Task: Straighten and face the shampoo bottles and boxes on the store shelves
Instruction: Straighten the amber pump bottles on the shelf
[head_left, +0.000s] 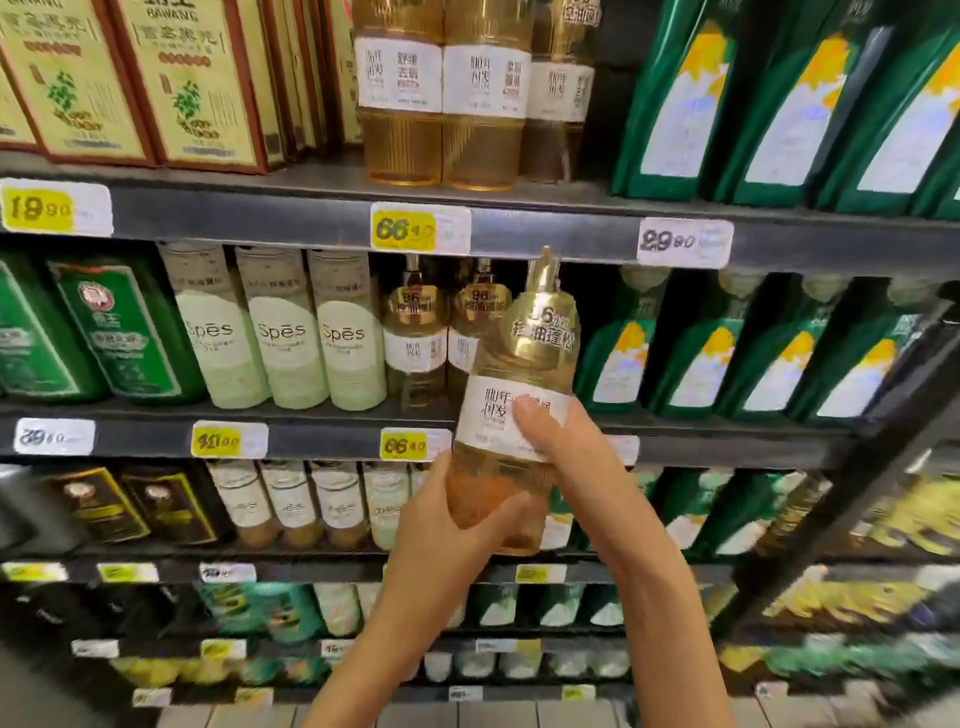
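Your left hand (457, 519) wraps round the lower body of the tall clear bottle of amber shampoo with a gold pump and a white label (488, 415), fingers curled near its base, probably to carry the weight. Your right hand (566, 447) grips it higher up with the thumb laid across the label, a hold that would let you twist the print to the front. The bottle is in the air, its top leaning a little to the right, in front of the edge of the dark grey metal shelf (311, 441) and not resting on it. Just behind it stand two matching amber pump bottles (415, 343) with labels forward, and the dark gap at their right looks like its slot. Pale green Spes bottles (285, 332) stand to the left and dark green bottles (701, 358) to the right.
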